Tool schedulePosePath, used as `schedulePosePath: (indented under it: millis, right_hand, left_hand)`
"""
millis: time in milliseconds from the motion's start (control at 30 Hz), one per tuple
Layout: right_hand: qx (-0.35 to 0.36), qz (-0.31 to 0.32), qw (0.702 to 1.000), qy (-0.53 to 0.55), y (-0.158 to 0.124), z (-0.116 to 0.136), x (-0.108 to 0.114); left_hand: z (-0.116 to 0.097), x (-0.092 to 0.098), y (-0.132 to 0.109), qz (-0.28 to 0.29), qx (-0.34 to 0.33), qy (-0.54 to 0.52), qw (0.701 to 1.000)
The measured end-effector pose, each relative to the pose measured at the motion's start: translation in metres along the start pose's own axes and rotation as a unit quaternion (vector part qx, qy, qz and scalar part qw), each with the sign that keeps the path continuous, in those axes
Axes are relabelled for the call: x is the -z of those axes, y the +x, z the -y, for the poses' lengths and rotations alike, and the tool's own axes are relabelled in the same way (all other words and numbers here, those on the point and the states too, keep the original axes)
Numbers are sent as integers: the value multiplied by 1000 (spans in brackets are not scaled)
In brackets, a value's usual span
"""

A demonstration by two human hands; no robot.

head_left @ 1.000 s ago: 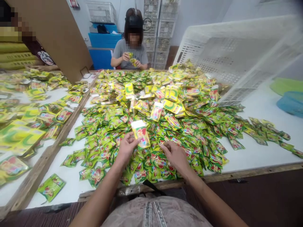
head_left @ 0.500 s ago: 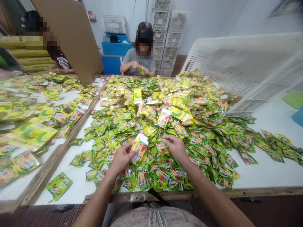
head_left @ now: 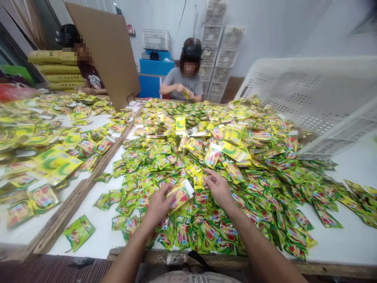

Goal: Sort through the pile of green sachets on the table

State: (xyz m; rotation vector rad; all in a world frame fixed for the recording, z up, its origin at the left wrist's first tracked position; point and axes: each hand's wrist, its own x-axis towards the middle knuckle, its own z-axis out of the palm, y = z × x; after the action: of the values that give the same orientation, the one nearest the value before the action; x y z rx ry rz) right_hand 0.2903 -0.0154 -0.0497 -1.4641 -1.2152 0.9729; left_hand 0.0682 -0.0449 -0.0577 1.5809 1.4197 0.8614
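Seemingly midway, the left hand (head_left: 159,203) pinches an unclosed box (head_left: 180,197); the right hand (head_left: 220,192), fingertips nearly together, meets a yellow packet (head_left: 198,181), grip unclear. Loose packets (head_left: 208,232) abound below the fingers.

Even, fairly bright indoor light, direction unclear; shadows soft. Small glare spots on the glossy green plastic packets (head_left: 210,228). White wood-edged tabletop (head_left: 350,240) reads bright; dark reddish-brown floor (head_left: 59,271) below its near edge is dim. Yellow printed cardboard boxes (head_left: 57,167) toward left edge smeared. Perforated white plastic crate (head_left: 312,90), right end: hazy, wide-angle stretched.
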Motion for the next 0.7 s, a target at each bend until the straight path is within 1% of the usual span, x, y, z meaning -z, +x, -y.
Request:
schedulePosePath:
  millis: [67, 100, 133, 167, 200, 233, 267, 300, 367, 433, 467, 500, 533, 567, 633, 700]
  right_hand:
    - [-23, -2, 1000, 2, -2, -4, -2]
    - [-31, -8, 999, 9, -3, -3, -2]
    - [-33, -10, 999, 18, -5, -1, -4]
    - [-28, -4, 999, 26, -8, 3, -6]
    - [-18, 8, 999, 30, -11, 9, -8]
    - [-8, 25, 999, 32, -15, 16, -11]
    - [-2, 45, 998, 36, -18, 23, -13]
    - [-2, 61, 997, 47, -22, 30, -15]
    - [-21, 85, 992, 90, -28, 40, -17]
    - [-53, 117, 983, 135, -31, 44, -17]
    - [-66, 134, 977, 153, -32, 44, -16]
    - [-77, 146, 972, 168, -32, 44, -15]
    - [-86, 153, 968, 180, -32, 42, -14]
    - [-93, 154, 965, 189, -31, 41, -14]
    - [-95, 153, 968, 175, -29, 38, -15]
    - [-72, 154, 978, 125, -27, 37, -17]
  left_hand:
    - [-3, 3, 0, -76, -13, 88, 993]
    - [-7, 4, 0, -111, -26, 115, 987]
    - [-12, 3, 1, -130, -41, 120, 983]
    - [-18, 1, 2, -126, -49, 96, 986]
    - [-25, -2, 4, -100, -47, 45, 993]
    - [-32, -7, 7, -61, -32, -26, 997]
    - [-39, -11, 9, -18, -6, -108, 994]
    - [-44, -15, 12, 18, 23, -190, 981]
    - [-50, -20, 15, 69, 74, -315, 944]
    - [-50, -20, 16, 128, 98, -377, 912]
    - [-48, -19, 16, 157, 101, -388, 902]
    - [-46, -17, 16, 175, 102, -389, 899]
    - [-44, -16, 16, 179, 100, -381, 902]
    - [-43, -15, 15, 168, 94, -367, 910]
    - [-42, -16, 14, 115, 70, -322, 937]
    - [-44, -18, 13, 71, 27, -251, 965]
